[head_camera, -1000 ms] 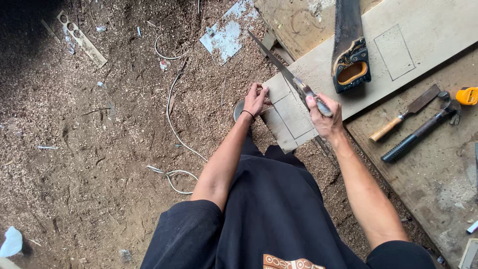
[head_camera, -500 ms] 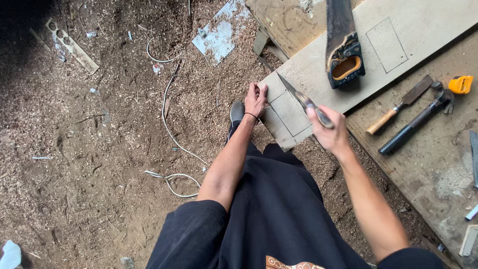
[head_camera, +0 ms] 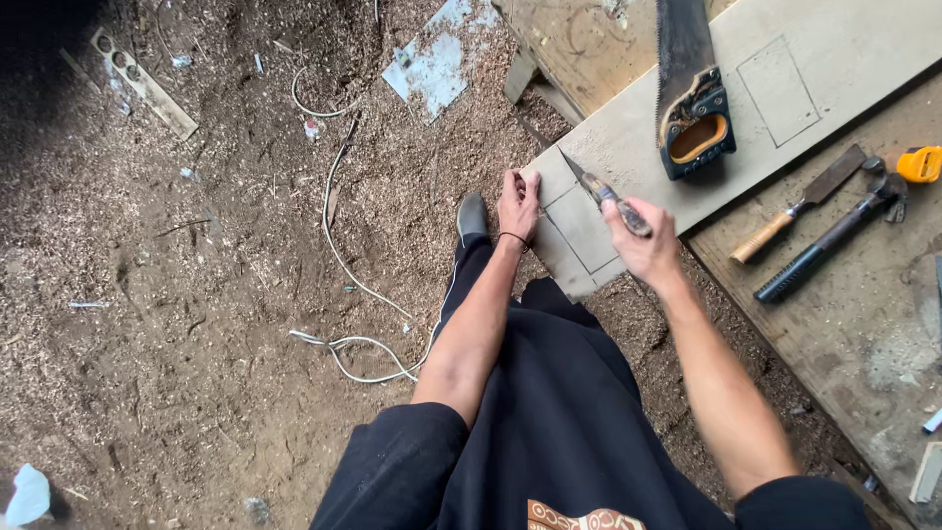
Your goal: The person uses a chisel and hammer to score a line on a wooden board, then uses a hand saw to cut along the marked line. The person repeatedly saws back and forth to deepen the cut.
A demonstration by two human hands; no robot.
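Board (head_camera: 628, 147), pale, with pencilled rectangles: left hand (head_camera: 517, 204) flat, steadying its end; right hand (head_camera: 643, 240) closed round a narrow saw (head_camera: 601, 191). Cutting underway; blade needs keeping on the line.

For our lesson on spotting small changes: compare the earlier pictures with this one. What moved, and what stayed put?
The right hand swung the chisel so its tip now sits on the board, inside the pencilled outline, instead of reaching past its edge. The left hand stayed pressed on the board's corner. The saw, hammer and second chisel lie as before.
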